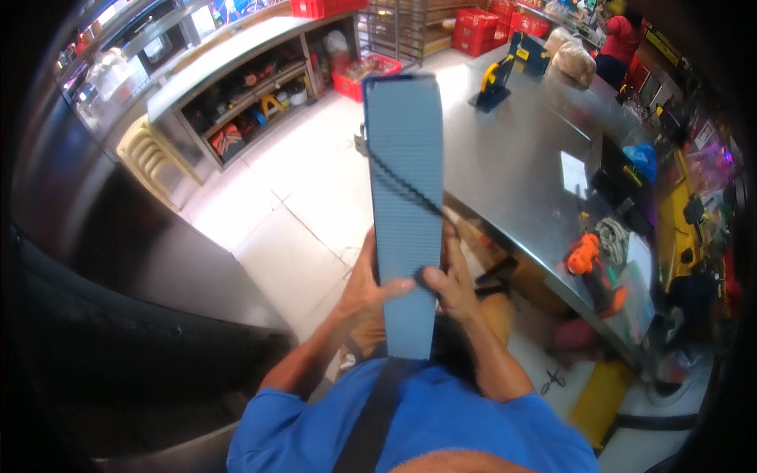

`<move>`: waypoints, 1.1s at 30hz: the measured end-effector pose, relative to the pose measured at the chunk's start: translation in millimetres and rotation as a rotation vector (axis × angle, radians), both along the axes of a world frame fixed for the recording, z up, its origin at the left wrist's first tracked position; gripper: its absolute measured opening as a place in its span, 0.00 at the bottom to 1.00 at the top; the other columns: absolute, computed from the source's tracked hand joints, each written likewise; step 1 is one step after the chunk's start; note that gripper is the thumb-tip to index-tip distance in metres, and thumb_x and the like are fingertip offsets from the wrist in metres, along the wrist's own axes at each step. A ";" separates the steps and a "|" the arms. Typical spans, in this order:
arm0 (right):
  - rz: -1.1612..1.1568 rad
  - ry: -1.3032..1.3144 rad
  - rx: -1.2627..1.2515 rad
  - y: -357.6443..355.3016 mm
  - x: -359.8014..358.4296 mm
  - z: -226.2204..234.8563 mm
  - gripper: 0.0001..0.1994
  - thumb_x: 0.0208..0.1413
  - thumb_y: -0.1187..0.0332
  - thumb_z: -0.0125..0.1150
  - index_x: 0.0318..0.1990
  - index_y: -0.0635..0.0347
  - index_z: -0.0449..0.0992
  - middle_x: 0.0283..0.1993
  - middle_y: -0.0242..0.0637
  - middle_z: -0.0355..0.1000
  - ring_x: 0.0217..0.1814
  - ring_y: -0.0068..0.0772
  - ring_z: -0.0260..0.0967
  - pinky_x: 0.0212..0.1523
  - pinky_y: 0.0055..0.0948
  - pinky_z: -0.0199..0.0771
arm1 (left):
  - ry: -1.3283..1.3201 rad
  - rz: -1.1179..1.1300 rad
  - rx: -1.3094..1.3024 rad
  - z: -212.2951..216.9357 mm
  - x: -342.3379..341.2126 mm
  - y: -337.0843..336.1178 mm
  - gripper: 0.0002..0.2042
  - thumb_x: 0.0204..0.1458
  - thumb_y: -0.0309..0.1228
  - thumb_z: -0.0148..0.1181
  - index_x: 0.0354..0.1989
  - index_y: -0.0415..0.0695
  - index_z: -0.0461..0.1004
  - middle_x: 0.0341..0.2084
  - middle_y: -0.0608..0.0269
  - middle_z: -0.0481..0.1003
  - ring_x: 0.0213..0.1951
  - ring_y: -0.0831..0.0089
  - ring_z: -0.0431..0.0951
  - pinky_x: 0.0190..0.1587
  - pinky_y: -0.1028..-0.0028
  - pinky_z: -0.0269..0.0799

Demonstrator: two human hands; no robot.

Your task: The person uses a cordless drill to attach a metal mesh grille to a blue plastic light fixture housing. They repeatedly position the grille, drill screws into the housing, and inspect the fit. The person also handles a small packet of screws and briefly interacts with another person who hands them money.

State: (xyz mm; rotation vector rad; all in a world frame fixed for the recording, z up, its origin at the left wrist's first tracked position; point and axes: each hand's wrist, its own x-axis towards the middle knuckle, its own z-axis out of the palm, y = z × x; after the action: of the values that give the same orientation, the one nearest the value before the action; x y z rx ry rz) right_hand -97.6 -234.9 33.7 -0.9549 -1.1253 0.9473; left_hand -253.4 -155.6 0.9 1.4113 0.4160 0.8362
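A long, narrow, light-blue ribbed panel (406, 229) with a dark edge stands out in front of my chest, one end near my blue shirt. My left hand (364, 288) is closed on its left side, with the thumb lying across the ribbed face. On the opposite side my right hand (451, 276) grips the edge, its thumb pressed on the face near a small dark spot. A dark line like a cord or chain (404, 185) slants across the upper half; I cannot tell whether it is an object or a shadow. The fingers behind the panel are hidden.
To the right runs a steel table (512, 165) with an orange drill (585, 256), a coil of rope (612, 236) and a yellow-and-black stand (493, 85). Scissors (553, 382) lie below it. Stacked beige chairs (154, 158) and a shelved counter (252, 102) are left. Someone in red (623, 35) stands far right.
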 end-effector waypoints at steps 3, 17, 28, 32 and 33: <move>0.195 0.113 -0.051 7.1 14.8 -1.4 0.60 0.48 0.47 0.73 0.77 0.70 0.40 0.75 0.51 0.51 0.77 0.45 0.51 0.75 0.41 0.51 | 0.021 -0.068 -0.030 -10.6 -4.0 -0.4 0.53 0.42 0.50 0.76 0.71 0.36 0.52 0.60 0.45 0.65 0.63 0.55 0.67 0.64 0.58 0.65; 0.074 0.131 -0.045 1.6 8.3 -19.0 0.64 0.43 0.45 0.79 0.77 0.71 0.40 0.77 0.56 0.49 0.80 0.48 0.44 0.78 0.43 0.45 | 0.109 -0.096 -0.074 5.9 -0.4 -4.7 0.47 0.34 0.34 0.83 0.65 0.35 0.63 0.56 0.55 0.72 0.58 0.64 0.73 0.63 0.63 0.68; 0.129 0.060 -0.053 22.8 14.5 18.9 0.45 0.51 0.66 0.76 0.71 0.74 0.54 0.64 0.51 0.66 0.68 0.40 0.65 0.68 0.37 0.65 | 0.049 -0.033 -0.122 40.9 9.7 4.7 0.29 0.39 0.29 0.80 0.51 0.37 0.74 0.41 0.60 0.78 0.44 0.69 0.80 0.48 0.71 0.79; 0.154 0.079 -0.175 18.6 22.1 19.5 0.45 0.49 0.63 0.79 0.68 0.76 0.57 0.60 0.49 0.70 0.62 0.36 0.70 0.64 0.37 0.70 | 0.025 -0.043 -0.131 35.5 9.1 -0.1 0.30 0.39 0.30 0.80 0.52 0.37 0.74 0.42 0.59 0.78 0.45 0.68 0.80 0.50 0.69 0.79; 0.191 0.108 -0.165 21.7 24.3 21.5 0.46 0.48 0.62 0.80 0.69 0.73 0.58 0.59 0.48 0.71 0.61 0.37 0.71 0.63 0.36 0.71 | 0.036 -0.045 -0.089 35.4 9.3 -0.6 0.31 0.39 0.30 0.80 0.53 0.37 0.74 0.43 0.59 0.78 0.46 0.68 0.80 0.50 0.69 0.78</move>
State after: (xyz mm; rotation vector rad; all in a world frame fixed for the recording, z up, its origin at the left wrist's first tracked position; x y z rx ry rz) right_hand -73.3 -213.2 55.3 -0.9275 -1.0722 1.2487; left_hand -244.1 -156.3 36.3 1.3501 0.4421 0.7485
